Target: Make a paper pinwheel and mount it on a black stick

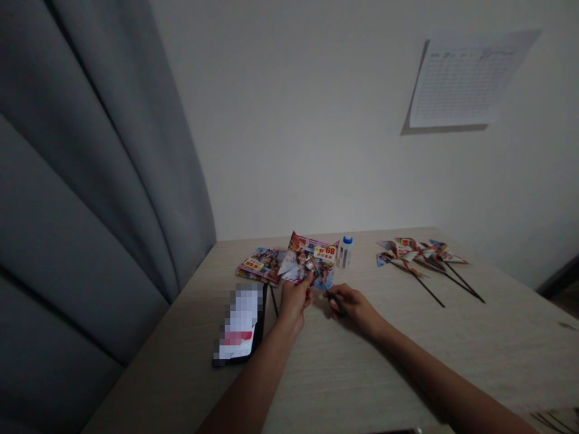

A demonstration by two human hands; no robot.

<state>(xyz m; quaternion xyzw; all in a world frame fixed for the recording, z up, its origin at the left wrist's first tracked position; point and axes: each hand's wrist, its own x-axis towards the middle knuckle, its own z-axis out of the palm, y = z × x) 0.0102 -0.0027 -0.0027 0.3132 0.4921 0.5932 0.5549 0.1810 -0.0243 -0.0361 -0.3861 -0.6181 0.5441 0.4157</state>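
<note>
**Two hands on a paper pinwheel**

I see my left hand (295,296) pinching the middle of a paper pinwheel (308,260) with its fingers closed on it. The pinwheel sits on the table (362,361), near the far edge. My right hand (353,305) is curled around a thin black stick (332,294) that touches the pinwheel. A small glue bottle (345,251) stands just beside it. A phone (239,325) lies near my left arm. More pinwheels (418,252) lie well apart on the right.

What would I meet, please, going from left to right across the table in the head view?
Curtain → phone → flat printed sheets → left hand holding a folded paper pinwheel → right hand → glue bottle → finished pinwheels on sticks.
</note>
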